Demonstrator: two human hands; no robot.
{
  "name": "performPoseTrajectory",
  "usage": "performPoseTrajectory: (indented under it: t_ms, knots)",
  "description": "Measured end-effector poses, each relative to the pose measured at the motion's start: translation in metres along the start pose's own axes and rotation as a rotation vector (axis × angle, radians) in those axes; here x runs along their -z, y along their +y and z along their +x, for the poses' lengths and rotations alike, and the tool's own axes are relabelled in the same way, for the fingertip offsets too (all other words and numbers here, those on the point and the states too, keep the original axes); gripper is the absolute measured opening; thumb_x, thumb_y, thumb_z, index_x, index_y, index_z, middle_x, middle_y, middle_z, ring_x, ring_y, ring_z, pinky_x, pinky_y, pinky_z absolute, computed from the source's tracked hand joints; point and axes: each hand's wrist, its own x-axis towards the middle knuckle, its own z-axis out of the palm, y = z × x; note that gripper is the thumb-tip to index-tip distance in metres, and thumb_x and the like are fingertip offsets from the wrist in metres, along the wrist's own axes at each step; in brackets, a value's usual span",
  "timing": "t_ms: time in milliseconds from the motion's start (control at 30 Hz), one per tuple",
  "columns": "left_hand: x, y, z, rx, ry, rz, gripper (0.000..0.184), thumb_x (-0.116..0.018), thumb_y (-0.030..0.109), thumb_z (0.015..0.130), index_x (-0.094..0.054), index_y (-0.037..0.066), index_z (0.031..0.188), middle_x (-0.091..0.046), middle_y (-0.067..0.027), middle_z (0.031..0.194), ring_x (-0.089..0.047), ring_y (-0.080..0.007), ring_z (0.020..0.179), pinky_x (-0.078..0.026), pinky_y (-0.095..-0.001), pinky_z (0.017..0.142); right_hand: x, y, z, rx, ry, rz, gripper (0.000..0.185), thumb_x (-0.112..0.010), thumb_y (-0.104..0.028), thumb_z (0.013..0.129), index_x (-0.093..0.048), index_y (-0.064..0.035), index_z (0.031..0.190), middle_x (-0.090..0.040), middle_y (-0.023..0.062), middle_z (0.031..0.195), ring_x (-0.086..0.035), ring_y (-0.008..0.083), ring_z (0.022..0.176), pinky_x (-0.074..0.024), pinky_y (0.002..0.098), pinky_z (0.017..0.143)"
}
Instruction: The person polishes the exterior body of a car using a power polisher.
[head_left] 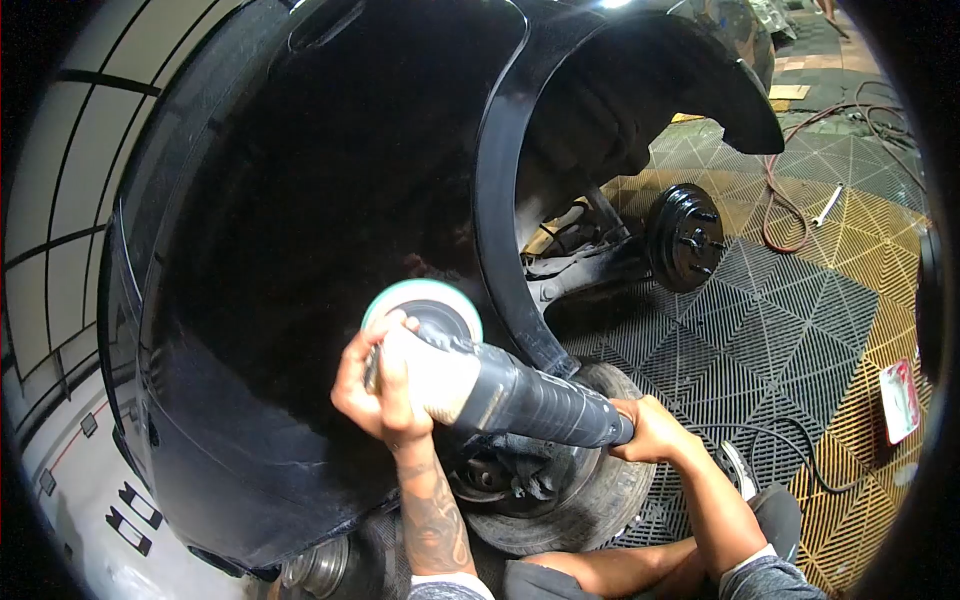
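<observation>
A corded-looking polisher (540,400) with a black body, pale head and green-edged round pad (378,300) lies across the middle of the view. My left hand (385,375) is wrapped around its head, just behind the pad. At the tail end, my right hand (650,430) grips the polisher's rear handle. The pad is against or very close to a glossy black car body panel (300,220); actual contact cannot be made out. Faint scuffs and whitish streaks show on the lower panel. The pad's working face is hidden.
Right of the panel is the wheel arch (500,200), with a bare wheel hub (688,240). A tyre (600,510) lies beneath the polisher. On the grated floor (740,340) are a wrench (828,205), a reddish hose (775,205), a black cable (815,470) and a red-and-white item (899,402).
</observation>
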Motion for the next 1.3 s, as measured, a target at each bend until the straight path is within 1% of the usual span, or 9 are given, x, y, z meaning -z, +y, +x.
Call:
performPoseTrajectory:
  t_ms: [67, 200, 333, 367, 500, 600, 800, 1067, 1300]
  knots:
    - [0.001, -0.003, -0.028, 0.003, 0.070, 0.008, 0.033, -0.056, 0.012, 0.091, -0.065, -0.011, 0.113, -0.070, -0.0258, 0.107, -0.070, -0.0306, 0.095, -0.056, -0.0425, 0.092, 0.002, 0.013, -0.001, 0.000, -0.030, -0.002, 0.034, -0.073, -0.016, 0.064, -0.065, -0.0050, 0.095, -0.070, 0.0199, 0.083, -0.069, 0.0396, 0.082, -0.0537, 0.0431, 0.074]
    - [-0.001, -0.008, -0.067, 0.019, 0.120, 0.058, 0.034, -0.059, 0.014, 0.090, -0.065, -0.012, 0.111, -0.070, -0.0250, 0.108, -0.071, -0.0320, 0.094, -0.058, -0.0439, 0.090, 0.008, 0.036, -0.005, 0.019, -0.072, -0.079, 0.034, -0.073, -0.017, 0.063, -0.066, -0.0060, 0.095, -0.069, 0.0186, 0.080, -0.068, 0.0401, 0.079, -0.0537, 0.0436, 0.073]
    - [-0.018, -0.008, -0.054, -0.003, 0.070, 0.022, 0.033, -0.058, 0.011, 0.089, -0.065, -0.012, 0.111, -0.070, -0.0270, 0.108, -0.071, -0.0328, 0.097, -0.058, -0.0446, 0.091, 0.012, 0.032, -0.006, -0.026, -0.040, -0.012, 0.043, -0.073, -0.015, 0.061, -0.069, -0.0060, 0.103, -0.072, 0.0179, 0.085, -0.071, 0.0356, 0.079, -0.0548, 0.0403, 0.074]
    - [-0.025, -0.005, -0.043, -0.006, 0.042, -0.004, 0.033, -0.058, 0.010, 0.088, -0.065, -0.012, 0.111, -0.069, -0.0280, 0.109, -0.071, -0.0332, 0.098, -0.058, -0.0445, 0.092, 0.015, 0.026, -0.006, -0.097, -0.065, 0.002, 0.048, -0.073, -0.014, 0.061, -0.070, -0.0061, 0.108, -0.072, 0.0176, 0.085, -0.072, 0.0311, 0.076, -0.0549, 0.0379, 0.075]
    - [-0.045, 0.002, -0.005, 0.008, -0.053, -0.019, 0.029, -0.056, 0.006, 0.089, -0.066, -0.012, 0.109, -0.071, -0.0251, 0.109, -0.072, -0.0299, 0.096, -0.055, -0.0408, 0.092, 0.014, 0.021, -0.001, -0.079, 0.021, 0.061, 0.050, -0.072, -0.012, 0.060, -0.070, -0.0048, 0.109, -0.071, 0.0179, 0.084, -0.070, 0.0267, 0.074, -0.0545, 0.0362, 0.076]
    - [-0.042, 0.004, -0.003, -0.002, -0.040, 0.023, 0.029, -0.056, 0.006, 0.089, -0.066, -0.012, 0.110, -0.071, -0.0253, 0.109, -0.072, -0.0303, 0.096, -0.055, -0.0411, 0.092, 0.016, 0.016, 0.000, -0.069, 0.024, 0.080, 0.050, -0.072, -0.012, 0.059, -0.070, -0.0047, 0.109, -0.071, 0.0176, 0.084, -0.070, 0.0260, 0.073, -0.0545, 0.0364, 0.076]
    - [-0.009, -0.007, -0.038, -0.023, 0.034, 0.027, 0.033, -0.058, 0.011, 0.089, -0.064, -0.012, 0.112, -0.070, -0.0278, 0.109, -0.071, -0.0340, 0.096, -0.058, -0.0456, 0.093, 0.011, 0.015, -0.001, -0.078, -0.067, -0.003, 0.045, -0.071, -0.012, 0.061, -0.070, -0.0057, 0.105, -0.072, 0.0187, 0.087, -0.072, 0.0338, 0.081, -0.0551, 0.0374, 0.077]
    - [-0.040, 0.005, 0.029, -0.001, -0.090, -0.047, 0.029, -0.064, 0.012, 0.087, -0.070, -0.008, 0.106, -0.074, -0.0204, 0.102, -0.073, -0.0267, 0.094, -0.056, -0.0369, 0.090, 0.002, -0.009, 0.000, -0.094, 0.044, 0.099, 0.048, -0.073, -0.013, 0.063, -0.070, -0.0059, 0.110, -0.073, 0.0190, 0.089, -0.074, 0.0310, 0.083, -0.0553, 0.0375, 0.079]
    - [-0.041, 0.005, 0.036, 0.012, -0.079, -0.060, 0.028, -0.064, 0.011, 0.087, -0.070, -0.009, 0.107, -0.074, -0.0220, 0.103, -0.073, -0.0274, 0.094, -0.056, -0.0384, 0.091, 0.013, -0.022, 0.003, -0.130, 0.026, 0.082, 0.040, -0.073, -0.013, 0.063, -0.069, -0.0026, 0.102, -0.072, 0.0196, 0.087, -0.074, 0.0319, 0.083, -0.0550, 0.0380, 0.077]
